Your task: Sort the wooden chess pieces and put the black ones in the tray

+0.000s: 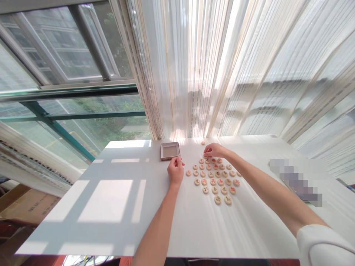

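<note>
Right grip (214, 150): fingertips bunched, right of the box (169, 143); cannot tell whether they pinch a piece.
Left grip (175, 170): fingers curled by the box's near right corner; hold unclear.
Round pieces (217, 200): spread across the tabletop (111, 229), right of the box; probably light, stiff, smooth, best pinched by opposite edges.
</note>
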